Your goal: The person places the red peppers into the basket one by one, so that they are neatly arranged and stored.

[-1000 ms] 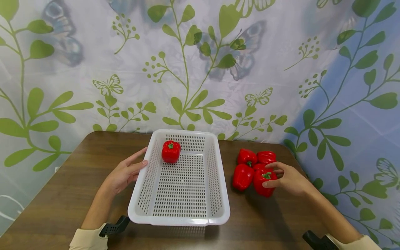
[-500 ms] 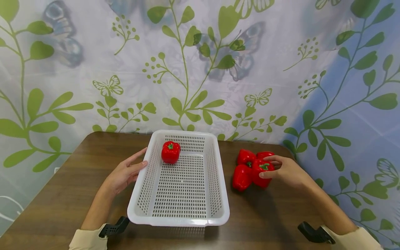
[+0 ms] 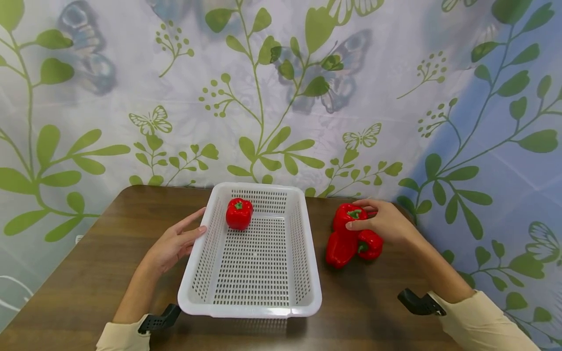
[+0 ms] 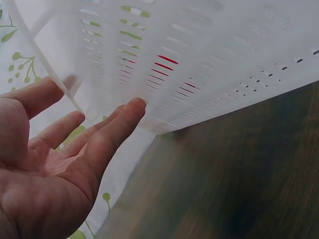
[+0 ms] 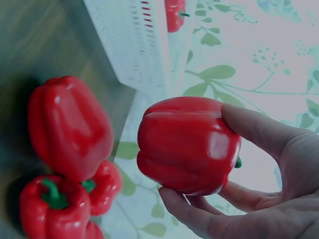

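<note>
In the head view my right hand (image 3: 382,222) holds a red bell pepper (image 3: 347,214) with its green stem facing up, over the back of a group of red peppers. The right wrist view shows the held pepper (image 5: 187,144) between thumb and fingertips, raised off the table. A pepper (image 3: 340,249) lies at the group's front left and another (image 3: 370,243) at its right; the rest are largely hidden. My left hand (image 3: 175,243) rests at the left rim of a white perforated basket (image 3: 250,309), fingers loosely extended. Its fingertips touch the outer wall in the left wrist view.
One red pepper (image 3: 239,213) stands upright inside the basket's far left corner. The brown wooden table (image 3: 145,209) runs back to a white curtain (image 3: 281,97) printed with green leaves and butterflies. A white cable (image 3: 15,287) shows at the far left.
My right hand has carried the pepper up, left and toward the back of the table. A pepper below it at the right now shows. The left hand and basket have stayed put.
</note>
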The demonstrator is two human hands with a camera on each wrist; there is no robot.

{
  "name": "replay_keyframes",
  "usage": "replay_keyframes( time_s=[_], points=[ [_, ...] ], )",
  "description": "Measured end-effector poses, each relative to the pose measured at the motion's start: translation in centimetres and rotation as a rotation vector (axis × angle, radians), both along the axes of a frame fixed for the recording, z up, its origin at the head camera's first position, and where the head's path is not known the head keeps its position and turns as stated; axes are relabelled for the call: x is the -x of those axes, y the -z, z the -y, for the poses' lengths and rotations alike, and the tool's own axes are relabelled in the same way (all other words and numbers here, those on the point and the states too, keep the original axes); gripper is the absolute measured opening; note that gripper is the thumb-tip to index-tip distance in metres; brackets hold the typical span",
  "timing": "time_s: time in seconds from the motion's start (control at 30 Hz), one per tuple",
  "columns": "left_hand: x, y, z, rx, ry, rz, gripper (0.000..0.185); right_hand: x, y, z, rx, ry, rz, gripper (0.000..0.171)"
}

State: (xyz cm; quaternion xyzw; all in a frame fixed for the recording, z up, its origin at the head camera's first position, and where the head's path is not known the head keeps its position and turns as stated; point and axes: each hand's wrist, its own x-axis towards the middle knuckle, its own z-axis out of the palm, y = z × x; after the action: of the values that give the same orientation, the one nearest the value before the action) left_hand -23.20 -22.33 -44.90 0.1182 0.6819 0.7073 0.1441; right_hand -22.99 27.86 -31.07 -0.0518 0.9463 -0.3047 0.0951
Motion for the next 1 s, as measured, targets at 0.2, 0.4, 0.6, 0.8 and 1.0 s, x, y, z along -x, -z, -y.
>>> replay_keyframes(
  time_s=[0.2, 0.4, 0.6, 0.8, 1.0],
  points=[
    [-0.1, -0.1, 0.0, -0.004, -0.009, 0.003, 0.064, 1.1, -0.8, 2.0, 0.021, 0.008, 0.011, 0.082],
    [-0.1, -0.2, -0.1, 0.005, -0.015, -0.007, 0.064, 1.9, -1.2, 3.7, 0.085, 0.015, 0.023, 0.083],
    [-0.1, -0.1, -0.2, 0.019, -0.022, -0.025, 0.064, 2.5, -0.9, 5.4, 0.125, 0.033, 0.017, 0.082],
    [-0.1, -0.1, -0.4, 0.018, -0.026, -0.032, 0.064, 3.2, -0.2, 6.7, 0.154, 0.005, -0.025, 0.079],
    [-0.2, -0.2, -0.4, 0.007, -0.029, -0.04, 0.065, 3.9, 0.5, 8.1, 0.197, -0.015, -0.07, 0.074]
  ],
)
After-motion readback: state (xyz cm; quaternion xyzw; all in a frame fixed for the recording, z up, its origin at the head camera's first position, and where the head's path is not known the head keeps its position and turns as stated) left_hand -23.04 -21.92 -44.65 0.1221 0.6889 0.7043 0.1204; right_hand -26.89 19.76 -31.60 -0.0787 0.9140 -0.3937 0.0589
